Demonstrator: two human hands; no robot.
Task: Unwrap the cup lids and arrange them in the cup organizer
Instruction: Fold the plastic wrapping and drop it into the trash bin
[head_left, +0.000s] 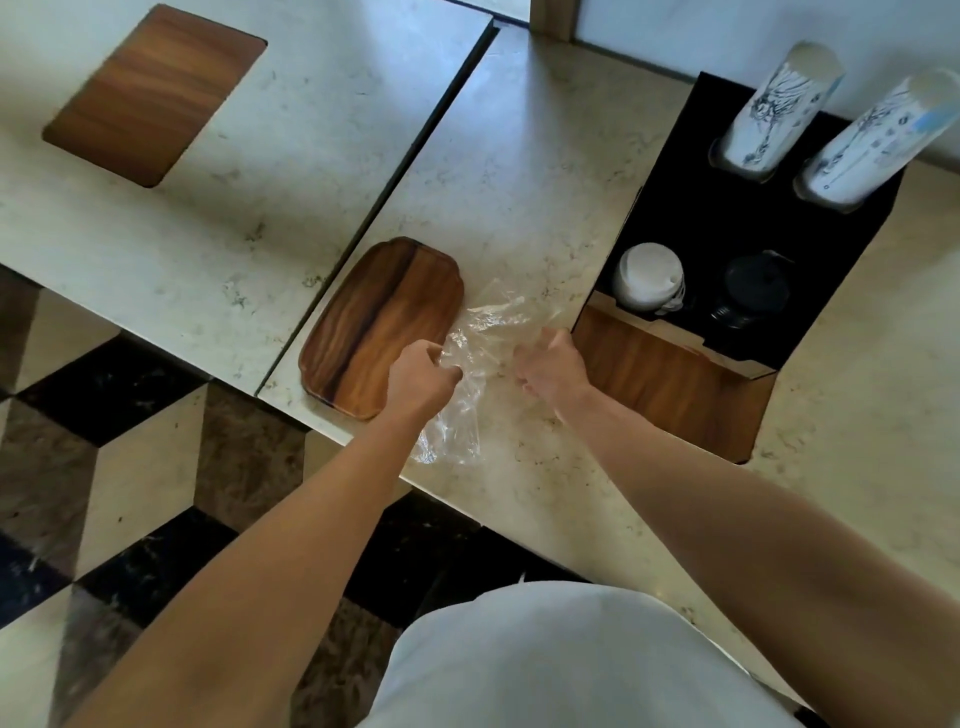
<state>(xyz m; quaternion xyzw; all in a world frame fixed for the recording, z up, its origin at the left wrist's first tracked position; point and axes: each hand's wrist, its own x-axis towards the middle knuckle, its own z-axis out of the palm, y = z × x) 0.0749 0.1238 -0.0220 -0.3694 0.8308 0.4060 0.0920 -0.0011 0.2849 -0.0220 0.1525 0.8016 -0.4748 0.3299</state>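
A crumpled clear plastic wrapper (483, 332) lies on the marble counter between my hands, with no lids in it. My left hand (423, 376) grips its left part with curled fingers. My right hand (550, 366) has curled fingers at the wrapper's right edge and seems to pinch it. The black cup organizer (691, 218) stands to the right. A stack of white lids (649, 278) sits in its front left slot and a stack of black lids (756, 291) in its front right slot.
Two stacks of printed paper cups (774, 114) (878, 140) lean in the organizer's back slots. A wooden tray (379, 322) lies left of the wrapper. A wooden inset (150, 93) sits in the far left counter. The counter edge runs just below my hands, above a patterned floor.
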